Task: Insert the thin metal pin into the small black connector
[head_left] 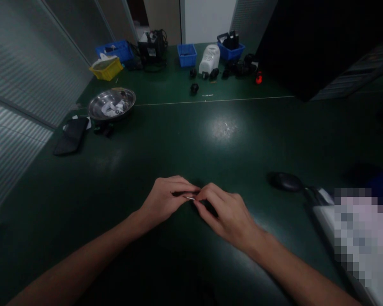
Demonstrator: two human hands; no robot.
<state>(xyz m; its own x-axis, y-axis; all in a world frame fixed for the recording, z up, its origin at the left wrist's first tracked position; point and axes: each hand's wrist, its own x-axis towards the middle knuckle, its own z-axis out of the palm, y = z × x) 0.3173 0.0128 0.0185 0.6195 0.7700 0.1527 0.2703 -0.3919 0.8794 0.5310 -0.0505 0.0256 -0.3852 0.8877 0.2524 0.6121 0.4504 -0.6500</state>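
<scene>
Over the dark green table (pixel 166 144), my left hand (pixel 166 197) and my right hand (pixel 225 212) meet at the fingertips. A small, thin, shiny piece (pixel 189 198) shows between them, pinched by the fingers of both hands. Its far end is hidden behind the right fingertips, and it is too small to make out what it is. Both hands have their fingers closed, with thumb and index finger pressed toward each other.
A black mouse (pixel 287 181) lies to the right. At the left are a metal bowl (pixel 127 104) and a black flat case (pixel 72 136). Along the back stand a yellow bin (pixel 106 72), a blue bin (pixel 187 57) and a white vented object (pixel 210 59).
</scene>
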